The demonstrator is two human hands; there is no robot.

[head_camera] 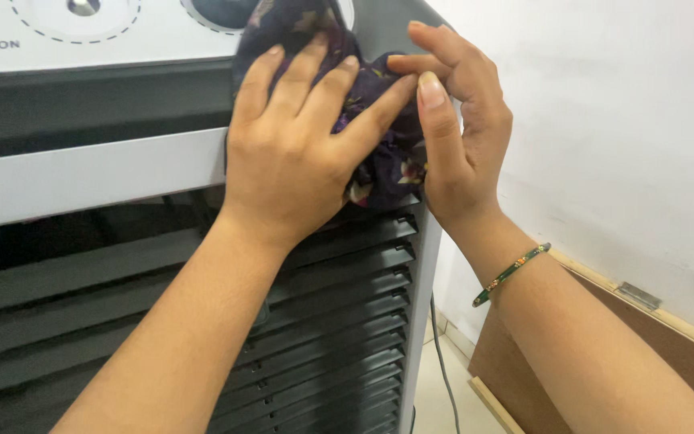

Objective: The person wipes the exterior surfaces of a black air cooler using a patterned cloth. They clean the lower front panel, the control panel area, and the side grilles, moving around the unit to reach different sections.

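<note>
A dark purple cloth with a pale flower print (387,165) is bunched against the top right corner of a grey and white air cooler (90,173). My left hand (299,145) lies flat on the cloth, fingers spread, pressing it onto the cooler's front. My right hand (459,120) is at the cooler's right edge, its fingertips and thumb pinching the cloth's edge. A thin green bangle (512,273) sits on my right wrist. Much of the cloth is hidden under both hands.
Dark horizontal louvres (347,321) fill the cooler's front below my hands. Round knobs (83,6) sit on its white top panel. A white wall (628,137) stands close on the right, with a brown board (668,354) leaning at its foot and a grey cable (442,362) hanging down.
</note>
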